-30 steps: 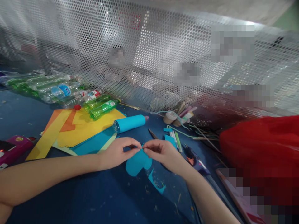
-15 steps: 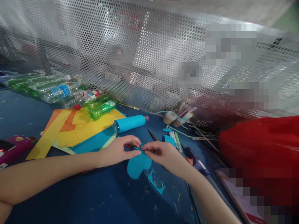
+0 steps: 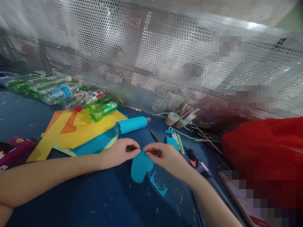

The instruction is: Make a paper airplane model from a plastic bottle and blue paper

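Note:
A blue paper heart (image 3: 141,168) hangs point-up between my hands, just over the dark blue table. My left hand (image 3: 121,152) pinches its upper tip from the left, thumb and forefinger together. From the right, my right hand (image 3: 163,153) pinches the same tip, its fingertips almost meeting the left ones. A curved blue paper offcut (image 3: 158,186) lies on the table below the right hand. Beyond the hands rests a plastic bottle wrapped in blue paper (image 3: 132,125), on its side. The scissors (image 3: 155,136) lie just past my right hand, partly hidden.
Sheets of yellow paper (image 3: 90,130) and several plastic bottles (image 3: 105,111) lie at the left, near a purple device (image 3: 16,151). Markers (image 3: 180,144), a glue gun (image 3: 199,162) and cups of sticks (image 3: 172,119) sit at the right. A perforated metal screen (image 3: 142,56) stands behind.
The heart has turned slightly and shifted a little right and down. My left fingers have closed into a tighter pinch; my right hand has barely moved.

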`<state>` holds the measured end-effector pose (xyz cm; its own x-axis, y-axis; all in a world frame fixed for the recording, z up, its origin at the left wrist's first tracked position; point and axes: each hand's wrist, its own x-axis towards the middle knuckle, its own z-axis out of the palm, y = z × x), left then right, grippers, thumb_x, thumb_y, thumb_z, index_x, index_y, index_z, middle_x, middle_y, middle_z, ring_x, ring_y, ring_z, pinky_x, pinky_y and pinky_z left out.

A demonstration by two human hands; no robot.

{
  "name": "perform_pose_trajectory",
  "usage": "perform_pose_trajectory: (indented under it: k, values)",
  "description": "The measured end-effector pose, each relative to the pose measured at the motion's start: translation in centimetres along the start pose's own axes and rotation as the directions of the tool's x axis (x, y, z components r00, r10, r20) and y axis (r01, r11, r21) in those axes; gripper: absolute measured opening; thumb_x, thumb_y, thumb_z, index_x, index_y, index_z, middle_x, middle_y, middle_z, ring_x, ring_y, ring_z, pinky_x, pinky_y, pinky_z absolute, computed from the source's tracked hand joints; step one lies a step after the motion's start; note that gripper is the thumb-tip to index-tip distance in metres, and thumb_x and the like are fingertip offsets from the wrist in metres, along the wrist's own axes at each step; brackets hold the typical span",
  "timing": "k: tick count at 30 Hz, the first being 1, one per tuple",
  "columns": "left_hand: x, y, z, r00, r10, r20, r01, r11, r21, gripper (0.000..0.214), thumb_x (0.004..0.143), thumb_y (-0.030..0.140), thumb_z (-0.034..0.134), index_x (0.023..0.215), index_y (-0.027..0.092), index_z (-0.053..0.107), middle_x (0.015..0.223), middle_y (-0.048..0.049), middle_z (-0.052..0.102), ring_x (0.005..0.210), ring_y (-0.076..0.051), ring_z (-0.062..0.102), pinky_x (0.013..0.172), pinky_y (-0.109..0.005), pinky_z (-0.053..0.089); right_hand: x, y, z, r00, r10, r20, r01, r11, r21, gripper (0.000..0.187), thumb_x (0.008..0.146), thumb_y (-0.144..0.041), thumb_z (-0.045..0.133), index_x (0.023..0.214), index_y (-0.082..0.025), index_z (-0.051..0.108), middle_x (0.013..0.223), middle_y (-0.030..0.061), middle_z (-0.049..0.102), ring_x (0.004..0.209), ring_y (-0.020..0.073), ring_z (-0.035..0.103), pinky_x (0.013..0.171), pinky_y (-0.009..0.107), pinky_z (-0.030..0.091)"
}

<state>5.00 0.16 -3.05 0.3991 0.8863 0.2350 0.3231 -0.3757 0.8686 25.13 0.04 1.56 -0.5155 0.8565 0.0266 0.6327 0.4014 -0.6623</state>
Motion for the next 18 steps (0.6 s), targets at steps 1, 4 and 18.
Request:
perform_pose_trajectory:
  k: [1,4,18]
  values:
    - [0.0,0.0,0.0,1.0,0.002,-0.001,-0.002,1.0,0.016,0.014,0.081,0.028,0.056,0.084,0.018,0.065,0.084,-0.0021,0.067,0.076,-0.015,0.061,0.069,-0.026,0.048,0.1,0.0,0.2,1.0,0.0,0.0,0.0,1.0,0.017,0.018,0.082,-0.022,0.053,0.092,-0.023,0.068,0.083,0.0,0.071,0.073,0.0145,0.063,0.067,0.025,0.048]
    - [0.0,0.0,0.0,1.0,0.01,0.006,-0.01,0.999,0.036,0.013,0.08,0.027,0.056,0.083,0.018,0.065,0.083,-0.0018,0.067,0.075,-0.015,0.061,0.068,-0.026,0.048,0.3,0.0,0.8,1.0,-0.009,0.004,0.008,0.999,0.052,0.014,0.082,-0.025,0.055,0.089,-0.022,0.066,0.084,0.0006,0.07,0.075,0.015,0.063,0.069,0.025,0.048]
    - [0.0,-0.5,0.1,0.998,0.028,0.053,-0.034,0.991,0.131,0.018,0.085,0.034,0.051,0.086,0.021,0.063,0.086,-0.0004,0.065,0.081,-0.017,0.06,0.072,-0.026,0.046,0.2,-0.1,1.2,0.999,-0.033,-0.042,0.034,0.999,0.019,0.009,0.08,-0.023,0.057,0.08,-0.02,0.065,0.072,-0.0009,0.063,0.065,0.0112,0.055,0.06,0.022,0.042]
